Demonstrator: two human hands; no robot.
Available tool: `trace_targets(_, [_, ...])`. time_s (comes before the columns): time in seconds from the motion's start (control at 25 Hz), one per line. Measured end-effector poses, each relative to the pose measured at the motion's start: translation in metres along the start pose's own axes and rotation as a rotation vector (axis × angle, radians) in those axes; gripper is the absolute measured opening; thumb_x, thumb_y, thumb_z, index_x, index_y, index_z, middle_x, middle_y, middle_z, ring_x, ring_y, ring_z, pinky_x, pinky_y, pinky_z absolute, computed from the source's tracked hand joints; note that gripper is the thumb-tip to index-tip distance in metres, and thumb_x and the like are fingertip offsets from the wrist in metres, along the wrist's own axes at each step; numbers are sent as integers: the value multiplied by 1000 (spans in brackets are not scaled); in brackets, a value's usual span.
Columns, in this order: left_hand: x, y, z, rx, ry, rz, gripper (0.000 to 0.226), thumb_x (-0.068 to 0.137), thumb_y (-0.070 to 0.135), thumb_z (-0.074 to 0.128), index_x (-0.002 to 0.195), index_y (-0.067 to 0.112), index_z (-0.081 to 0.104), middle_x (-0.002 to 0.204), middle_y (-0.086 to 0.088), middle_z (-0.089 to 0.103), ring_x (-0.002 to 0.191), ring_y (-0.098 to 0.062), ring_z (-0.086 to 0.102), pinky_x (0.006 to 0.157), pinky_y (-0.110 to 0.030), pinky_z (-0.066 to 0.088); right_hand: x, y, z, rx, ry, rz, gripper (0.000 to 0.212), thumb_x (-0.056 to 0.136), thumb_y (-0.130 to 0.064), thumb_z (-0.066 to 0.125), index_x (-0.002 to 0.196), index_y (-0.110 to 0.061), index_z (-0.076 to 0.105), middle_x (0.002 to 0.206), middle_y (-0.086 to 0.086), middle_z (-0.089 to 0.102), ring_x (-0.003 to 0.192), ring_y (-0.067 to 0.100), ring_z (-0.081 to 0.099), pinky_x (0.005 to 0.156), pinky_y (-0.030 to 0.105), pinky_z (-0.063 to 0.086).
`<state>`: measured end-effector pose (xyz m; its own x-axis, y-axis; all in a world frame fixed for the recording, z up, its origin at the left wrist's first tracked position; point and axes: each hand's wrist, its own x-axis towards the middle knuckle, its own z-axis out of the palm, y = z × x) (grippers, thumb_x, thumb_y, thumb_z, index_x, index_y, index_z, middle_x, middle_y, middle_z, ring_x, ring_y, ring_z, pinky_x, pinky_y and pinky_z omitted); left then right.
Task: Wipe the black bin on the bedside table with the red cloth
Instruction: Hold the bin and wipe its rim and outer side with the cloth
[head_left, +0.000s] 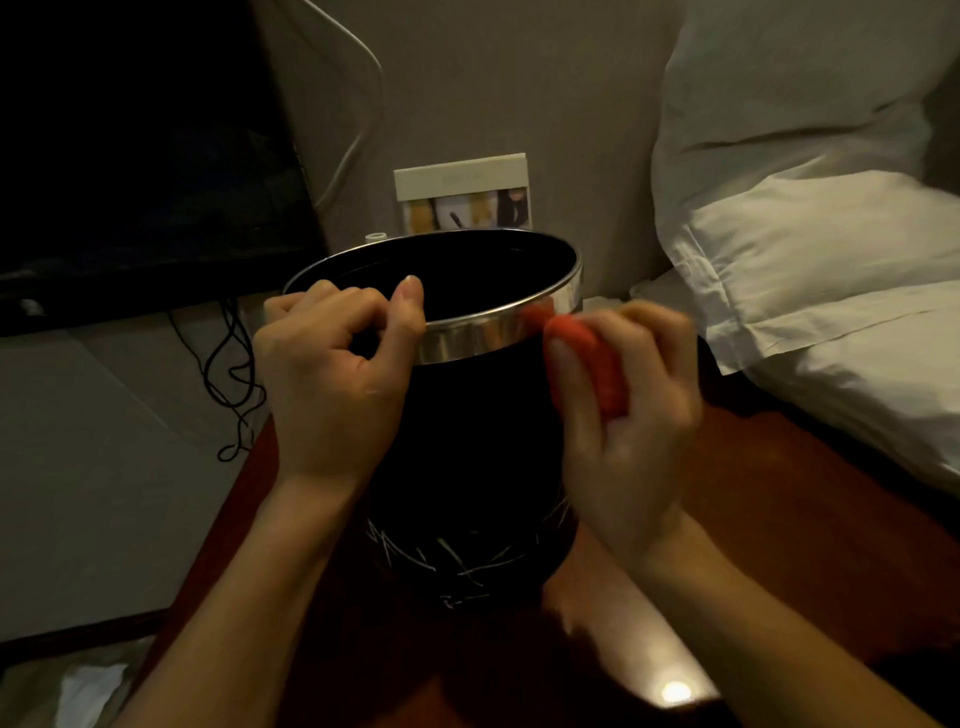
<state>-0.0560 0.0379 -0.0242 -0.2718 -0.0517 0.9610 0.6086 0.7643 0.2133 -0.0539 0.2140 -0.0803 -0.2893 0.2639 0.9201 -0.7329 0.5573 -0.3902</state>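
Red cloth (589, 358) in right hand (628, 415), one black bin (467, 441), left hand (332, 374) on rim

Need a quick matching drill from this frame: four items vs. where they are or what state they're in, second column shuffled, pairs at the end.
Things:
1. red cloth
2. left hand
3. white pillows
4. small card

Places or states:
A. propped against the wall behind the black bin
B. grips the bin's silver rim
C. stacked to the right of the bedside table
D. bunched in the right hand, at the rim

Pairs: 1-D, 2-B, 3-C, 4-A
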Motion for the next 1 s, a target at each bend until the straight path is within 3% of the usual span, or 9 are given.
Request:
trace_targets(0.08, [0, 0, 0, -1, 13, -10, 45, 96, 28, 53, 53, 16, 48, 50, 13, 36, 53, -8, 41, 70, -16, 29, -33, -1, -2, 13, -100, -15, 20, 95, -14, 67, 104, 3, 72, 107, 10, 55, 98, 28, 57, 90, 27, 45])
trace_targets(0.2, [0, 2, 0, -8, 10, -21, 46, 96, 27, 54, 52, 18, 44, 49, 14, 33, 50, -5, 38, 69, -19, 29, -87, 2, -5, -17, -282, -86, 17, 94, -17, 69, 101, -2, 74, 105, 10, 59, 93, 27, 57, 74, 43, 48])
trace_targets(0.32, [1, 0, -3, -21, -13, -42, 47, 96, 25, 54, 51, 17, 44, 48, 12, 35, 49, -6, 37, 68, -21, 31, -110, 5, -7, -40, -409, -126, 15, 95, -21, 70, 101, -7, 73, 106, 5, 60, 93, 23, 55, 72, 39, 47])
trace_targets(0.44, [3, -14, -8, -130, -22, -137, 43, 93, 22, 53, 51, 21, 44, 54, 0, 42, 51, -7, 36, 66, -23, 32, -107, 6, -20, 46, -369, 9, 17, 96, -24, 66, 108, -11, 70, 110, 1, 56, 97, 20, 56, 77, 36, 49])
trace_targets(0.6, [8, -27, -17, -71, -19, -149, 46, 97, 18, 46, 54, 3, 51, 51, -10, 43, 53, -17, 41, 67, -34, 36, -80, 14, -42, 44, -256, 160, 24, 96, -28, 62, 111, -10, 70, 115, 1, 53, 106, 12, 55, 88, 19, 45])
trace_targets(0.76, [-9, 12, -11, 50, -60, 17, 35, 99, 23, 43, 68, 12, 57, 66, 3, 53, 70, -10, 47, 80, -33, 31, -73, 16, -43, 39, -225, 200, 24, 95, -30, 62, 113, -14, 68, 116, -2, 51, 105, 10, 56, 85, 17, 46])
trace_targets(0.88, [-4, 17, -7, 39, -82, 13, 34, 99, 31, 46, 67, 20, 54, 60, 14, 44, 62, -4, 41, 80, -31, 31, -74, 15, -36, 68, -261, 200, 25, 96, -29, 62, 112, -12, 69, 116, 0, 51, 106, 9, 55, 86, 14, 44])
trace_targets(1.0, [-2, 8, -12, 2, -80, -4, 36, 96, 34, 52, 63, 19, 55, 60, 16, 46, 63, -5, 48, 77, -29, 33, -75, 12, -28, 72, -332, 163, 28, 97, -31, 61, 114, -10, 69, 117, 2, 50, 105, 14, 55, 83, 28, 50])
